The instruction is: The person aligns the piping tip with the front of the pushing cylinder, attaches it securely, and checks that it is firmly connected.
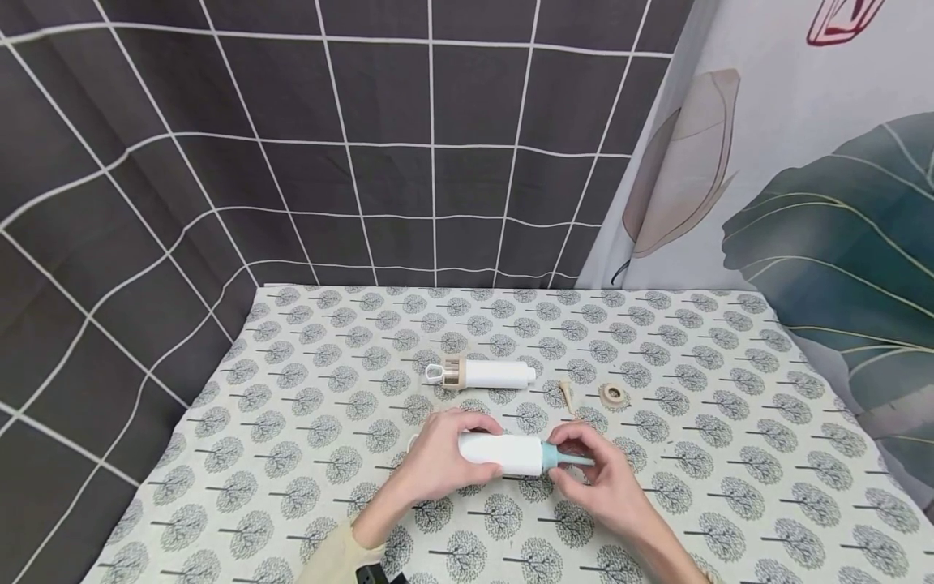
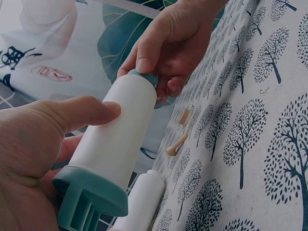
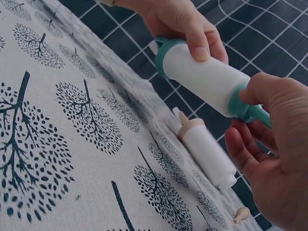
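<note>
A white piping syringe [image 1: 518, 456] with teal ends lies level in both hands, just over the cloth. My left hand [image 1: 441, 454] grips its barrel, thumb on the near side and fingers wrapped behind. Past that palm, the teal end cap [image 2: 89, 185] with its ribbed plunger sticks out in the left wrist view. At the opposite end my right hand [image 1: 606, 483] pinches the teal nozzle [image 3: 238, 102] by its collar, thumb on top and fingers curled below. The nozzle's thin tip points right, into the right palm.
Behind the hands lies a second white syringe [image 1: 499, 375] with a beige collar and a loop handle on its left. A beige nozzle [image 1: 567, 396] and a beige ring [image 1: 614, 395] rest to its right. The tree-print cloth [image 1: 328, 503] covers the table; a dark grid curtain [image 1: 379, 97] hangs behind.
</note>
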The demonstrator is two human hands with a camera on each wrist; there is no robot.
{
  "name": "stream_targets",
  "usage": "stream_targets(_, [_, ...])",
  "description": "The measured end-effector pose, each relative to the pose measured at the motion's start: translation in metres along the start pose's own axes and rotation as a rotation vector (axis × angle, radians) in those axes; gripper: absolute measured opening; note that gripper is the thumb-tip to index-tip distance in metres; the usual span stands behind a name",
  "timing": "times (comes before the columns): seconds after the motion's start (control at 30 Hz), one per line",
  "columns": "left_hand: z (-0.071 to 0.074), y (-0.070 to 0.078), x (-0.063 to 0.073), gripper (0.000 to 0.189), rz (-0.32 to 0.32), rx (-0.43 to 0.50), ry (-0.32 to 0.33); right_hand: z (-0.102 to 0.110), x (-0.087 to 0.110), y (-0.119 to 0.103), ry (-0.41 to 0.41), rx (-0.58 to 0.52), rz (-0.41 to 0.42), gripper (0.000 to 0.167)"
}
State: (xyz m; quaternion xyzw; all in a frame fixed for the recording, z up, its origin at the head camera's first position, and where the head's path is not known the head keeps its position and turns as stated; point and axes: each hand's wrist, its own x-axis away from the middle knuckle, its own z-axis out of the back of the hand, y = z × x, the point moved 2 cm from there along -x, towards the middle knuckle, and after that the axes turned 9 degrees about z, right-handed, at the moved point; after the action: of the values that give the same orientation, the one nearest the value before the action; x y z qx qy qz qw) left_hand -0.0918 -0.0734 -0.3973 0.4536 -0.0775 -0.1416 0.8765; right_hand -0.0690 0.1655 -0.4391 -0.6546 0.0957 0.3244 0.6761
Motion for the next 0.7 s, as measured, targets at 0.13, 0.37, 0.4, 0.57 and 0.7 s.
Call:
stream_targets(0.13, [0.0001, -0.0001, 0.0002, 0.04, -0.002, -0.001, 0.001, -0.0009, 0.0004, -0.0007, 0.019, 0.025, -0.06, 0.038])
stream_targets(0.37, [0.0003, -0.0002, 0.0004, 0.04, 0.002, -0.003, 0.001, -0.0012, 0.0009, -0.0009, 0.034, 0.06, -0.095, 0.035])
stream_targets(0.4, [0.0004, -0.0002, 0.0004, 0.04, 0.005, -0.003, 0.001, -0.0013, 0.0008, -0.0011, 0.036, 0.056, -0.101, 0.033])
stream_targets(0.57, [0.0007, -0.0001, 0.0006, 0.04, 0.019, -0.012, 0.004, -0.0007, 0.0006, -0.0017, 0.041, 0.036, -0.125, 0.029])
stream_targets(0.7, [0.001, -0.0001, 0.0009, 0.04, 0.017, -0.012, 0.005, 0.0004, 0.0004, -0.0011, 0.033, 0.059, -0.118, 0.027])
